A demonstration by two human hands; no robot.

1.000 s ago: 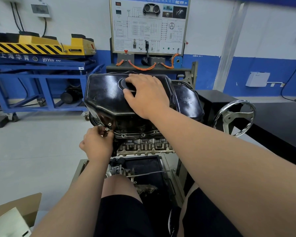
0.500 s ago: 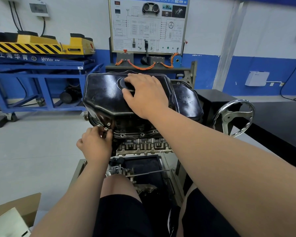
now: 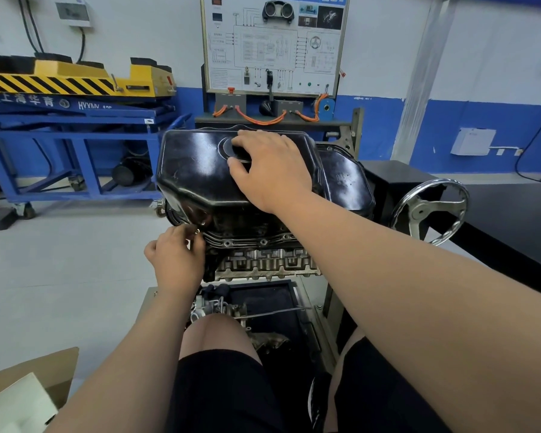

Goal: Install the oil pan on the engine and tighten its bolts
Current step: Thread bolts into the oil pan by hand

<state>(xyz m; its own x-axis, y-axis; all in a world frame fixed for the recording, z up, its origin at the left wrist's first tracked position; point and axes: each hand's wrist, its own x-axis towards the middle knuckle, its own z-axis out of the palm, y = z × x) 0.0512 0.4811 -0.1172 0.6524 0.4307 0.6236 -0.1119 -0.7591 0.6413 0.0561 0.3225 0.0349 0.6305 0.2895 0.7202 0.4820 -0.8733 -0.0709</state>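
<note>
The glossy black pressed-steel oil pan (image 3: pixel 200 170) sits on top of the grey cast-metal engine (image 3: pixel 263 264) at the centre of the view, its bolt flange lying along the block's upper edge. The right hand (image 3: pixel 269 170) lies flat on the pan's top, fingers straight and slightly spread, pressing down. At the pan's 7 o'clock corner the left hand (image 3: pixel 177 257) has its fingers curled tight, pinching a small shiny bolt (image 3: pixel 196 230) at the flange. A chromed spoked handwheel (image 3: pixel 431 207) stands at the pan's 3 o'clock. An open brown cardboard box (image 3: pixel 38 370) lies on the pale floor (image 3: pixel 60 260) at 7 o'clock of the view.
</note>
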